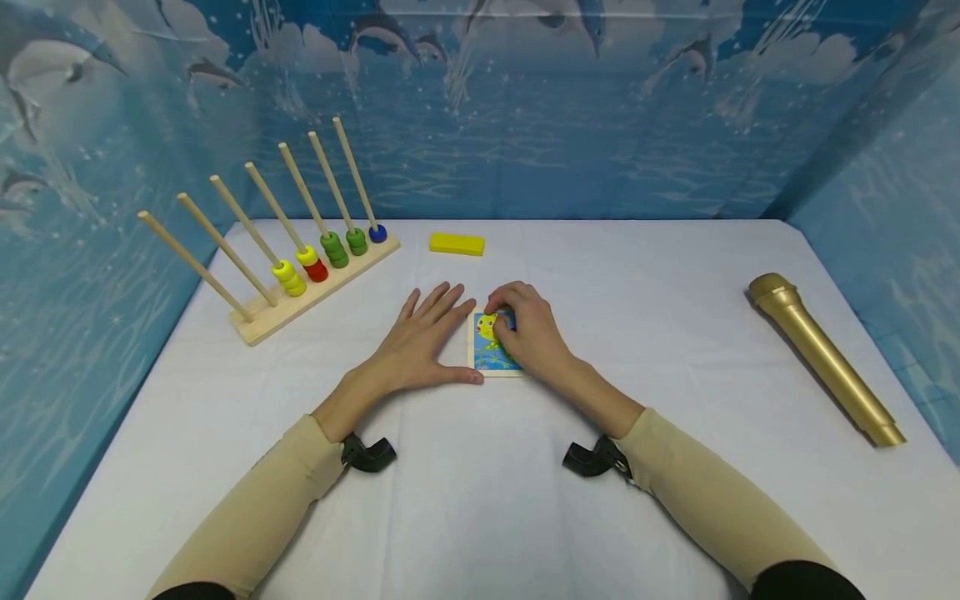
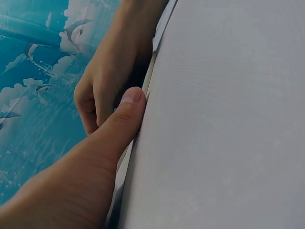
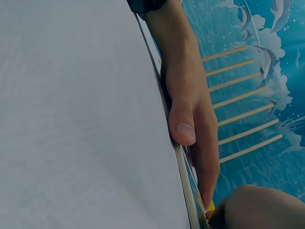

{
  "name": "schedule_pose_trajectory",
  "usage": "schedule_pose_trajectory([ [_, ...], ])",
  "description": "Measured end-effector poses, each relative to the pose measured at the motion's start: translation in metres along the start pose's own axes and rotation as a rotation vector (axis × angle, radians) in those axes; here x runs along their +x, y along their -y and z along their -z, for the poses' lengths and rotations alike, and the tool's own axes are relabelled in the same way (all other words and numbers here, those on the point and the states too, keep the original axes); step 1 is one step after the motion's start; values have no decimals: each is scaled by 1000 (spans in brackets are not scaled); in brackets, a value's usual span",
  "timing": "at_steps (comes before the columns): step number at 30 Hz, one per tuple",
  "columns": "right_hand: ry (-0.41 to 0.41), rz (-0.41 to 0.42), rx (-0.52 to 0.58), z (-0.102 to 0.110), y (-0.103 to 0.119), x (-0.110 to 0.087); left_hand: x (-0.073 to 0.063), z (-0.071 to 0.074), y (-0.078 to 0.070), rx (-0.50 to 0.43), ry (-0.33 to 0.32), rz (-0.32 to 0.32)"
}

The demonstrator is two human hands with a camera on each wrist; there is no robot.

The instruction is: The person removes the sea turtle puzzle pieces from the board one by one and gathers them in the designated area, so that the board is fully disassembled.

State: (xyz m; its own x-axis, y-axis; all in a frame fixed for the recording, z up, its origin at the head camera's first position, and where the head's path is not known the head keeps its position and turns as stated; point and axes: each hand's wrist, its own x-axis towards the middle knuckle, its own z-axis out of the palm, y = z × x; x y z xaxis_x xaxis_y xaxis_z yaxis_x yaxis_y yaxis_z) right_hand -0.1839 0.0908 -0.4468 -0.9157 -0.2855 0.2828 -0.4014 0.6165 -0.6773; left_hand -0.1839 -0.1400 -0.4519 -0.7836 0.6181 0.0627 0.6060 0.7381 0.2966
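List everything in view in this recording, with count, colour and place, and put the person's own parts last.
Peg stand: one, pale wood, table's far left
Pegs: seven, pale wood, on the stand
Rings: several, yellow, red, green, blue, on five pegs
Block: one, yellow, beyond the hands
Picture board: one, mostly blue with a yellow figure, pale rim, between the hands
Microphone: one, gold, far right
Tabletop: one, white, beneath everything
Backdrop: blue, dolphin print, behind and beside the table
Wrist mounts: two, black, at the wrists
Sleeves: two, beige, on the forearms
Left hand: one, bare, spread at the board's left edge
Right hand: one, bare, over the board's right part
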Motion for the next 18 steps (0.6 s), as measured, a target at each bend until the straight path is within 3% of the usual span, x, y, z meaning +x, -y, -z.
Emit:
schedule_pose_trajectory([
  [9,29,-67,21,-2,3,7,-1,1,0,-5,9,15],
  [18,49,-53,40,1,-2,4,0,0,1,3,8,6],
])
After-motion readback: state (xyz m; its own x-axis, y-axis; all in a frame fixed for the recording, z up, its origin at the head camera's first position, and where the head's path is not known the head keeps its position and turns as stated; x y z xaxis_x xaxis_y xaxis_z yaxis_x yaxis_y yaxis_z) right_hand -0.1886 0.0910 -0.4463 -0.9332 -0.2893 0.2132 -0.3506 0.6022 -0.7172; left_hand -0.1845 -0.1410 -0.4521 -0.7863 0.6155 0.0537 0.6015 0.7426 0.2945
